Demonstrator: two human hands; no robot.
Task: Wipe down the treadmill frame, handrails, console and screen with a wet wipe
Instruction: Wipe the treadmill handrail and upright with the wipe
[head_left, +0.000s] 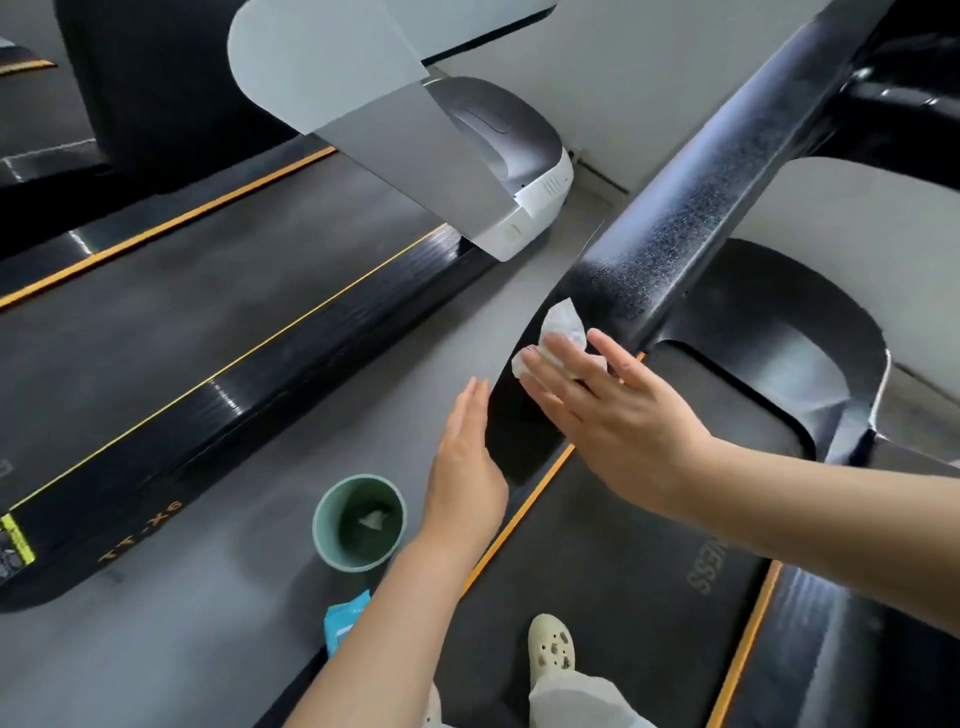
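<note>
Pressing wet wipe (561, 338) onto handrail (670, 249)

Soft even daylight, wide-angle edge distortion

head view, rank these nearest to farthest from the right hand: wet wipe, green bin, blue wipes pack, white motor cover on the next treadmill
1. wet wipe: under the fingers of the right hand, pressed on the black upright.
2. green bin: on the floor, lower left of that hand.
3. blue wipes pack: on the floor just below the bin.
4. white motor cover: far end of the neighbouring treadmill.
</note>
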